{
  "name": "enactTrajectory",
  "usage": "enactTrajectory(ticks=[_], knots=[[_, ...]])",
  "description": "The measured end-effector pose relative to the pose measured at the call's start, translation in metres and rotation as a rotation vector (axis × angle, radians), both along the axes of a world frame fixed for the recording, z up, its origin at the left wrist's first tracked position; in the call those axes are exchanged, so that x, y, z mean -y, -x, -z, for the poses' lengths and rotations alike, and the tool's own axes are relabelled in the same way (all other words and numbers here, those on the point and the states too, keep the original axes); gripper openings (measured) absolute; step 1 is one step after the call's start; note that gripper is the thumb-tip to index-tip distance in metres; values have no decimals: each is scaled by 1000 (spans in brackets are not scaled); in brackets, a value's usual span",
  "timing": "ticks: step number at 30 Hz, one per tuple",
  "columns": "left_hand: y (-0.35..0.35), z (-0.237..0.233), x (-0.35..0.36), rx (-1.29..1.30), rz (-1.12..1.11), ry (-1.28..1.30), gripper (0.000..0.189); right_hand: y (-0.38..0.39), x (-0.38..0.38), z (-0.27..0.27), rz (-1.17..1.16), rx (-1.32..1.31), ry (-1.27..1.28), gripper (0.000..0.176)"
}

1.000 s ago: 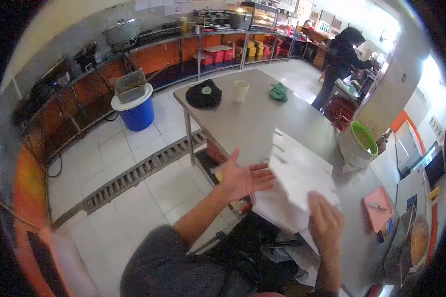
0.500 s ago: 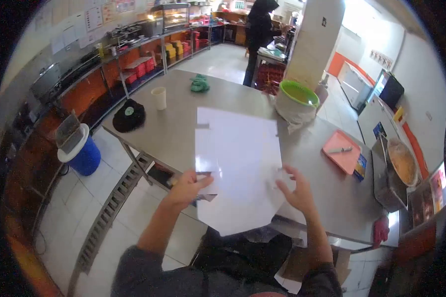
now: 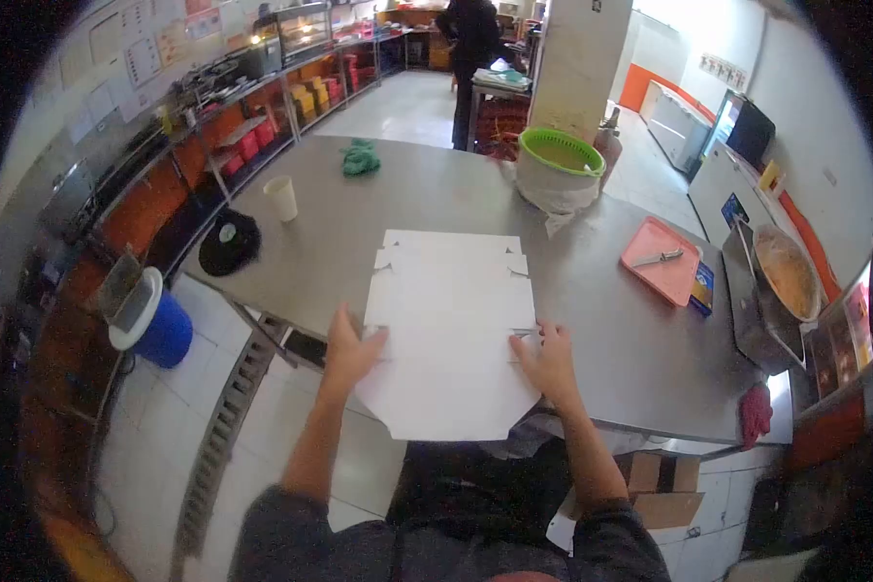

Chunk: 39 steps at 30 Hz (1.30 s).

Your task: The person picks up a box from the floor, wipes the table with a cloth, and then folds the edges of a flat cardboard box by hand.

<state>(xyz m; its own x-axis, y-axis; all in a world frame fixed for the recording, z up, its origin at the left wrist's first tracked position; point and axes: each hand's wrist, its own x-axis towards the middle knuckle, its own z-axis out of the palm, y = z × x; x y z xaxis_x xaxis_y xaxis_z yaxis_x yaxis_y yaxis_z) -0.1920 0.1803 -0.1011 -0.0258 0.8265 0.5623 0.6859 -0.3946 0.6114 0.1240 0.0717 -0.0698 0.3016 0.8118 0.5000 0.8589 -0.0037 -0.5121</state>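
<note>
A flat white cardboard box blank (image 3: 451,320) with slits and small tabs along its sides lies over the near edge of the metal table, its lower end reaching toward my body. My left hand (image 3: 352,351) grips its left edge, thumb on top at a slit. On the opposite edge, my right hand (image 3: 545,361) holds it the same way, thumb over the slit and fingers at the side. The fingers under the cardboard are partly hidden.
On the metal table (image 3: 330,252) are a cream cup (image 3: 280,198), a black cap (image 3: 229,242), a green cloth (image 3: 360,157), a lined green basket (image 3: 560,175) and a pink tray (image 3: 662,260) with a knife (image 3: 658,258). A blue bin (image 3: 162,320) stands left; a person (image 3: 470,58) stands behind.
The box blank has come down from a raised, tilted position to lie flatter and straighter. My right hand has closed on its right edge. My view has shifted slightly.
</note>
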Motion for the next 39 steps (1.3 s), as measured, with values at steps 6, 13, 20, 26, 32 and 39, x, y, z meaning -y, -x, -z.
enactTrajectory(ticks=[6,13,20,26,32,39], knots=[[6,-37,17,373,244,569,36,1,9,-13,-67,-492,267,46],[6,-34,17,328,217,553,34,6,0,2,-65,-660,175,43],[1,-42,21,201,159,547,34,10,6,-10,-12,-688,163,45],[0,-40,19,195,169,531,32,3,0,2,-25,-828,168,43],[-7,-66,31,246,196,534,31,9,2,-12,-87,-1012,121,32],[-8,-61,28,172,123,468,30,12,3,-12,-113,-1050,80,27]])
